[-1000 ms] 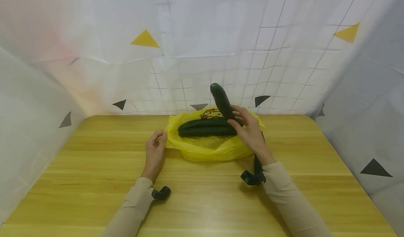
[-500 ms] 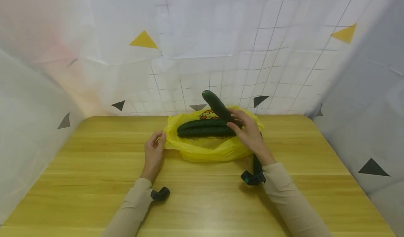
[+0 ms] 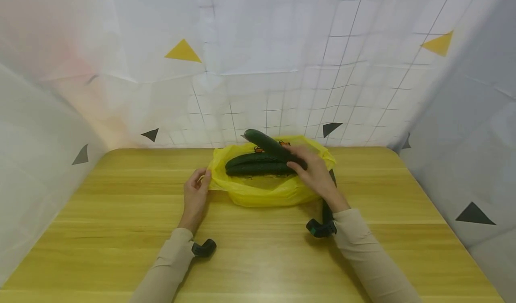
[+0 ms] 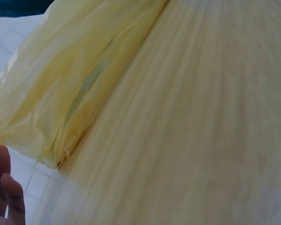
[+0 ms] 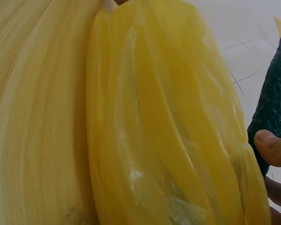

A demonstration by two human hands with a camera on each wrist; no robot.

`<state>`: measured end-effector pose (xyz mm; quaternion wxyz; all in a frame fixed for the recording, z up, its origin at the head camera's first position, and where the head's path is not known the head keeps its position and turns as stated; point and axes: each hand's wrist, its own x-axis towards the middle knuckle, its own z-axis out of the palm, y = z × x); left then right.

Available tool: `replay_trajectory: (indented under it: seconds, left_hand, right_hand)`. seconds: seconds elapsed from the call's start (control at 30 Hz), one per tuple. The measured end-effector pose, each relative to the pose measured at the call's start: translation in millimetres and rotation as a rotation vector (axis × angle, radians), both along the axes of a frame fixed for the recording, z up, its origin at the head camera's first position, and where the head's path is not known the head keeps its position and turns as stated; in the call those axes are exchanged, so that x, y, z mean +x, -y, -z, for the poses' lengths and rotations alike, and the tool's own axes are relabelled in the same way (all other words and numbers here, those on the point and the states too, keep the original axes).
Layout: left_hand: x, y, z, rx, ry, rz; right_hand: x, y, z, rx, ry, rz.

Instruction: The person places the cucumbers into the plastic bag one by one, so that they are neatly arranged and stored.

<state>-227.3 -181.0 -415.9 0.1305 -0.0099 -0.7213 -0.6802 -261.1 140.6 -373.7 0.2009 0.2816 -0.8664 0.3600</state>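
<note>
A yellow plastic bag (image 3: 274,198) lies with its mouth spread toward me, several dark green cucumbers (image 3: 258,168) side by side inside. My right hand (image 3: 316,170) grips another cucumber (image 3: 262,139) by its right end, thumb on the near side. That cucumber slants over the bag's mouth, its far-left tip raised. In the right wrist view the thumb and fingers hold the cucumber (image 5: 274,93) beside the bag's wall. My left hand (image 3: 196,195) pinches the bag's left edge between thumb and fingers; the left wrist view shows only some fingers (image 4: 14,197) by the gathered plastic (image 4: 51,93).
A long dark thing (image 3: 327,211) lies on the wooden table (image 3: 258,258) right of the bag, partly hidden by my right wrist. White sheeting (image 3: 258,92) with grid lines and triangles encloses the back and sides. Small black cameras (image 3: 204,248) sit on both wrists.
The held cucumber has tipped down and leftward, from steeply raised to a low slant over those in the bag. My left hand keeps its place at the bag's edge.
</note>
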Motion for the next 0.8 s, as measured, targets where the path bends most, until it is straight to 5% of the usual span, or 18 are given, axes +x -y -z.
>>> replay_trajectory:
  seconds: [0.37,0.8]
  left_hand:
    - [0.7,-0.6,-0.5,0.016,0.021,0.001]
    - [1.8,-0.7,-2.6,-0.007,0.018,-0.008]
  right_hand:
    - [-0.7,5,5.5,0.118,-0.030,0.006]
    - [3.6,20,13.8,0.260,0.044,0.056]
